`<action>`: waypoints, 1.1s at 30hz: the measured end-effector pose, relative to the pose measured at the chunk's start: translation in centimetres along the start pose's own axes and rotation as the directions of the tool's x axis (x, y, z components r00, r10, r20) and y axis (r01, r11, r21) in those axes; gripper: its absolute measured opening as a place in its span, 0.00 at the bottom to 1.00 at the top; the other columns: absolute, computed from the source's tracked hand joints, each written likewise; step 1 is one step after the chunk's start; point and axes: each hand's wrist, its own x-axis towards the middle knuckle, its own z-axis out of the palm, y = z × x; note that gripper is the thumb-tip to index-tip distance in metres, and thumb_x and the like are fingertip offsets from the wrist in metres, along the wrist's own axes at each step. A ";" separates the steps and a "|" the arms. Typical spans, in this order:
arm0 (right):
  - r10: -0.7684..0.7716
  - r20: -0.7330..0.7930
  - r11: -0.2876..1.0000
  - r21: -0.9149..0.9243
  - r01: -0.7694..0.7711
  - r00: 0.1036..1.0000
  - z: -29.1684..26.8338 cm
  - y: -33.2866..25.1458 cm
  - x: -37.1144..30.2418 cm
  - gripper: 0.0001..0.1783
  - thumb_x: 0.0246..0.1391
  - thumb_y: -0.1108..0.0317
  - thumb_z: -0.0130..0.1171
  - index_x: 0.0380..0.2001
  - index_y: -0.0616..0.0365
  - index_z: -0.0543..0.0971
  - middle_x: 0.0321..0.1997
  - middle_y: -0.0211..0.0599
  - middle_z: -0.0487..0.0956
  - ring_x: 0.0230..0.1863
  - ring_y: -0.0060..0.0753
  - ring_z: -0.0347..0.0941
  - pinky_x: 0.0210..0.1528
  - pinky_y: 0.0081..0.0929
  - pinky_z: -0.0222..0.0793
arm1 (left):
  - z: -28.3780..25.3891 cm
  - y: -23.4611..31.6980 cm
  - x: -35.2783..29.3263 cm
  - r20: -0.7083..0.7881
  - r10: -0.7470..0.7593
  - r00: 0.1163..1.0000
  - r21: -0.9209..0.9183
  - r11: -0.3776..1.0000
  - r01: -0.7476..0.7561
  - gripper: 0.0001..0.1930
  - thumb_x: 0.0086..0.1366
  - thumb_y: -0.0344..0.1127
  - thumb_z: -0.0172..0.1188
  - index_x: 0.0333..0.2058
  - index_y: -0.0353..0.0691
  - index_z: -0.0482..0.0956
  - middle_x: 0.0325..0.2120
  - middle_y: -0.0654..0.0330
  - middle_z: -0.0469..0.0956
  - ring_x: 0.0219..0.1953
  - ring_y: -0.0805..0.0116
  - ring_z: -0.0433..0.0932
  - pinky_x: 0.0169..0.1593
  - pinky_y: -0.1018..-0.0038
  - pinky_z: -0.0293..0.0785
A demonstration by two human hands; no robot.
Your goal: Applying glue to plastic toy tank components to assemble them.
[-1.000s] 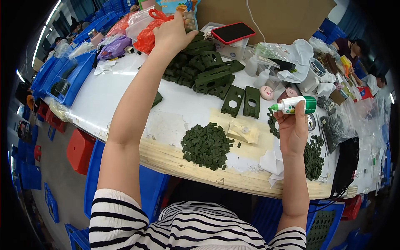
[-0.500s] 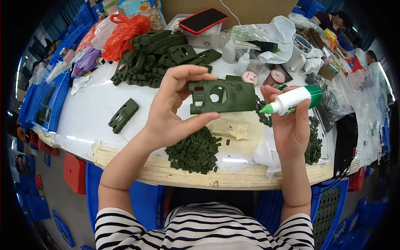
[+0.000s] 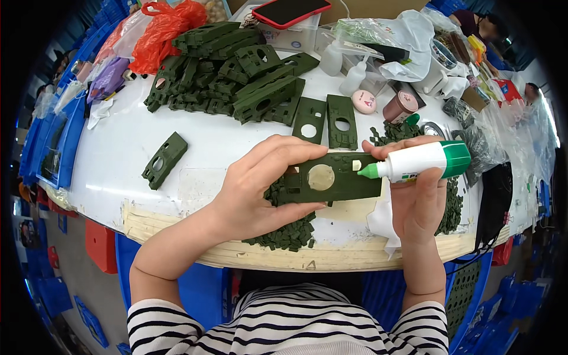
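My left hand [image 3: 248, 186] pinches a dark green plastic toy tank hull [image 3: 352, 188] by its left end, thumb below and fingers above. A large round hole and small openings show in the hull, which hangs over the table. In my right hand [image 3: 419, 204] lies a white glue bottle [image 3: 414, 164] with a green tip and a green base. Its tip points left, over the hull's right part beside a small square opening. Whether tip and plastic touch, I cannot tell. Below the hull, a heap of small green plastic pieces [image 3: 290, 234] is partly hidden.
A big pile of green hulls [image 3: 231, 77] fills the back left. Two hulls [image 3: 342, 121] lie flat behind my hands; a single hull [image 3: 164, 160] rests at left. Farther back stand squeeze bottles [image 3: 354, 77], a round pink tin [image 3: 364, 102] and a red-edged phone [image 3: 290, 12].
Both hands have come lower and nearer to me. The hull has tilted, and the glue bottle's tip has moved from beside its right end to over its surface.
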 end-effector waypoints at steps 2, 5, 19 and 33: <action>-0.057 -0.046 0.996 -0.068 0.054 0.997 0.0 -0.2 0.1 0.23 0.56 0.55 0.58 0.45 0.63 0.69 0.38 0.44 0.78 0.45 0.42 0.76 0.55 0.48 0.67 | 0.0 0.2 -0.1 -0.008 -0.026 1.000 -0.004 1.000 0.026 0.31 0.40 0.30 0.75 0.47 0.33 0.74 0.38 0.53 0.76 0.37 0.65 0.76 0.38 0.75 0.73; -0.010 -0.033 0.986 -0.167 0.004 0.999 -0.1 -0.3 -0.1 0.23 0.59 0.53 0.53 0.46 0.62 0.67 0.40 0.45 0.76 0.46 0.42 0.74 0.53 0.42 0.68 | 0.1 0.2 -0.1 -0.020 -0.014 1.000 0.014 1.000 0.014 0.32 0.39 0.30 0.75 0.47 0.33 0.75 0.37 0.54 0.76 0.35 0.66 0.76 0.37 0.76 0.73; 0.006 -0.030 0.970 -0.243 -0.013 1.000 -0.2 0.1 -0.2 0.22 0.61 0.54 0.50 0.47 0.63 0.67 0.42 0.48 0.77 0.47 0.42 0.74 0.51 0.39 0.70 | 0.2 0.3 -0.3 -0.049 -0.004 0.999 0.042 0.999 0.006 0.31 0.40 0.29 0.74 0.47 0.33 0.75 0.36 0.54 0.76 0.33 0.68 0.76 0.35 0.77 0.72; 0.009 -0.018 0.967 -0.253 -0.013 1.000 0.0 0.0 -0.1 0.23 0.59 0.55 0.53 0.46 0.63 0.67 0.42 0.48 0.77 0.47 0.41 0.74 0.50 0.38 0.71 | 0.3 0.1 -0.3 -0.058 0.029 0.998 0.031 0.999 -0.027 0.31 0.40 0.28 0.74 0.47 0.32 0.75 0.36 0.54 0.76 0.36 0.65 0.76 0.38 0.76 0.73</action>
